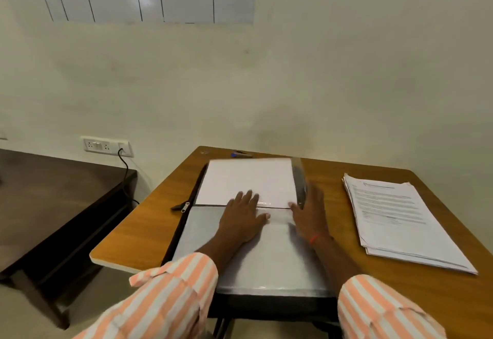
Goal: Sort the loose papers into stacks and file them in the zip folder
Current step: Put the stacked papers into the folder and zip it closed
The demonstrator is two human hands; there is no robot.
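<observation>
Zip folder (pixel 266 264) open on worktop (pixel 332 202); loose papers (pixel 394 215) stacked well apart, to its right. Left grip (pixel 244 215) released, flat on folder. Right grip (pixel 309 213) beside a raised sleeve (pixel 299 178), blurred, state unclear. Risk: the sleeve may crease if turned hastily.

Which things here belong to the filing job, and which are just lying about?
Job: zip folder, white sheets in it, printed paper stack, left hand, right hand.
Lying about: small blue object behind the folder, dark side table, wall socket.
</observation>
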